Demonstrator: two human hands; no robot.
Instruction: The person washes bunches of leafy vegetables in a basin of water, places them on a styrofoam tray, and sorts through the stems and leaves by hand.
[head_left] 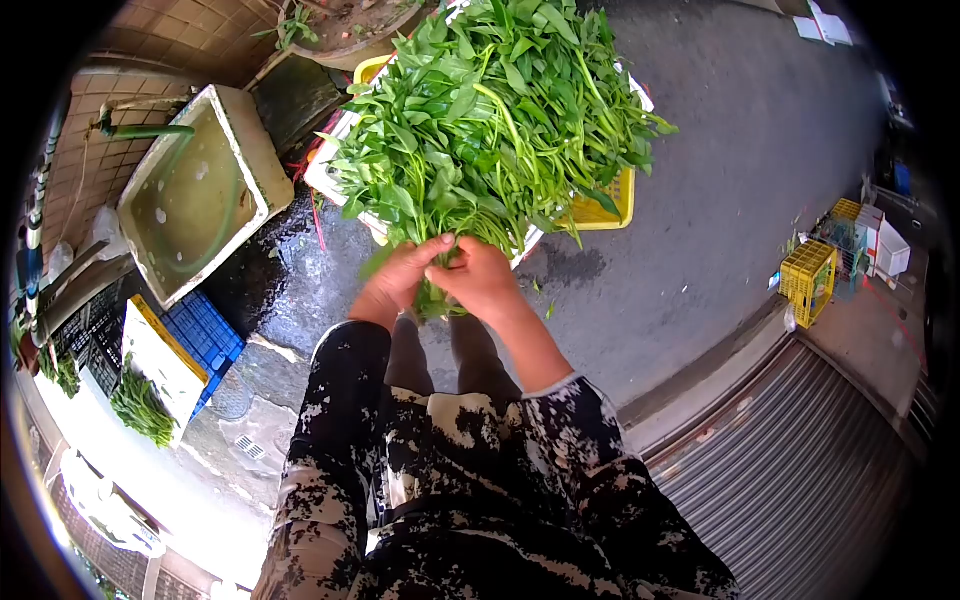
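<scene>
Where the heap (500, 130) of leafy greens ends on its near side, left hand (403, 275) and right hand (480, 280) meet, one on each side of a bunch (433, 302).

Left hand: fingers bent, clamped on the bunch. Right hand: fingers curled, likewise clamped on the bunch, tips close to the left hand.

Bunch: green stems, lower ends below the hands, above the floor (740, 150), at the near edge of the heap.

Heap: loose, piled high over a white box (325, 175), whose rim shows at the left. Yellow crate (624, 200): partly covered by the heap, one corner visible at right.

Sink (262, 160): pale, square, left of the heap, holding cloudy water; green hose (150, 131) over its rim. Pot (350, 50): round, soil inside, beyond the heap. Blue crate (205, 335): near the sink, beside a white panel (170, 365).

Floor: grey, wet beside the sink. Shutter (780, 470): ribbed, lower right. Yellow basket (808, 275): far right, well apart from the heap.
</scene>
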